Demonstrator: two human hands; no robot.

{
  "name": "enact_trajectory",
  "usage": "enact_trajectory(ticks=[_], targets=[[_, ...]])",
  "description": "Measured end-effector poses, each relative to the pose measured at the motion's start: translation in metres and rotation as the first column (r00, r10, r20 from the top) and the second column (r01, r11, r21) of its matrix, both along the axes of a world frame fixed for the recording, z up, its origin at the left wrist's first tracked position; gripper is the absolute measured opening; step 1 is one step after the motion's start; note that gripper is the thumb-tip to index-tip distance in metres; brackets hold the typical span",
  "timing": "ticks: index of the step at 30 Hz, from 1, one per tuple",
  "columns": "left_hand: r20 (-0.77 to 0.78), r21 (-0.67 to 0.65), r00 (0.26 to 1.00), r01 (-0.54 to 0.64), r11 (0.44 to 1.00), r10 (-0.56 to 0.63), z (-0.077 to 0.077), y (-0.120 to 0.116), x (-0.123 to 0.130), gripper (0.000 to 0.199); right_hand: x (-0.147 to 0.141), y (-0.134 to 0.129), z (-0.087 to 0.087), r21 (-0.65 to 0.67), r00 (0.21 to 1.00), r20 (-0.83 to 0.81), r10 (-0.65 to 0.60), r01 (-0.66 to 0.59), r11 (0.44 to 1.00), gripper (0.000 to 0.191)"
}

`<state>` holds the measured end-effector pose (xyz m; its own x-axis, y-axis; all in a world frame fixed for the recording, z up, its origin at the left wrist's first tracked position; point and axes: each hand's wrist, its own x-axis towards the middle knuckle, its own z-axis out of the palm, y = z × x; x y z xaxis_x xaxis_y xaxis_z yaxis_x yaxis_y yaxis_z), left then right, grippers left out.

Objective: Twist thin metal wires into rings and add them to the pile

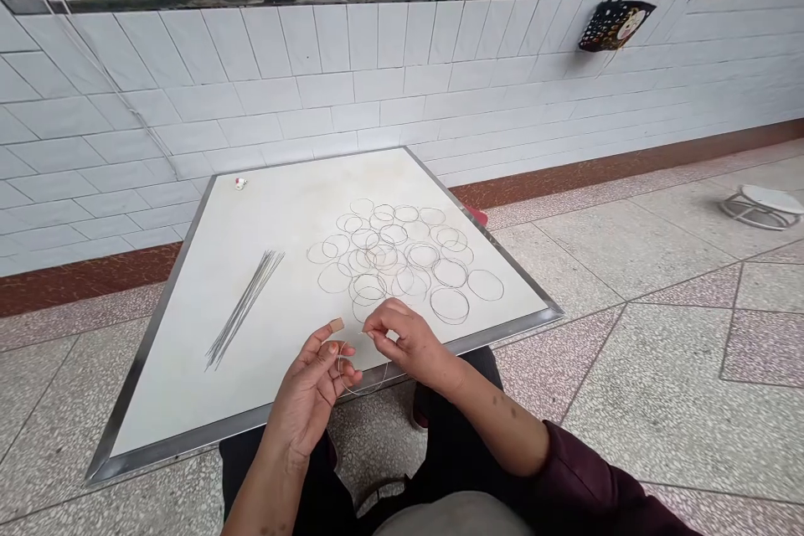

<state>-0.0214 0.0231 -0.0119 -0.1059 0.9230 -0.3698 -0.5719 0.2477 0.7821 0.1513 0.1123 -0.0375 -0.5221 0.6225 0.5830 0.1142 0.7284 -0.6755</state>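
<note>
My left hand (307, 398) is at the table's near edge, its thumb and fingers closed on one side of a thin wire ring (364, 393). A tan bandage wraps the tip of one of its fingers. My right hand (408, 342) pinches the same wire at the ring's upper right, fingertips pressed together. Between the two hands the loop hangs down past the table edge. Beyond them, several overlapping wire rings (450, 301) lie spread over the table's right half. To the left lies a bundle of straight wires (244, 310).
The white table (182, 385) has a metal rim and stands against a tiled wall (264, 113). A small white and red object (240, 183) sits at its far left corner. A low round stool (770, 199) is on the floor at right. A dark bag (615, 25) hangs from the window bars.
</note>
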Motion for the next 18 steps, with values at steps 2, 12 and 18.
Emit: enact_trajectory(ticks=[2,12,18], targets=[[0.008,0.005,1.000,-0.015,1.000,0.015,0.000,0.002,-0.001,0.055,-0.002,0.003,0.000,-0.026,1.000,-0.003,-0.030,0.030,0.999,0.013],[-0.182,0.013,0.975,-0.127,0.992,0.127,-0.028,0.020,-0.010,0.050,-0.017,0.027,-0.034,-0.356,0.967,0.159,-0.199,0.244,0.902,0.010],[-0.623,0.164,0.742,-0.185,0.969,0.247,-0.068,0.027,-0.031,0.039,-0.040,0.067,-0.044,-0.301,0.945,0.252,-0.210,0.283,0.911,0.011]])
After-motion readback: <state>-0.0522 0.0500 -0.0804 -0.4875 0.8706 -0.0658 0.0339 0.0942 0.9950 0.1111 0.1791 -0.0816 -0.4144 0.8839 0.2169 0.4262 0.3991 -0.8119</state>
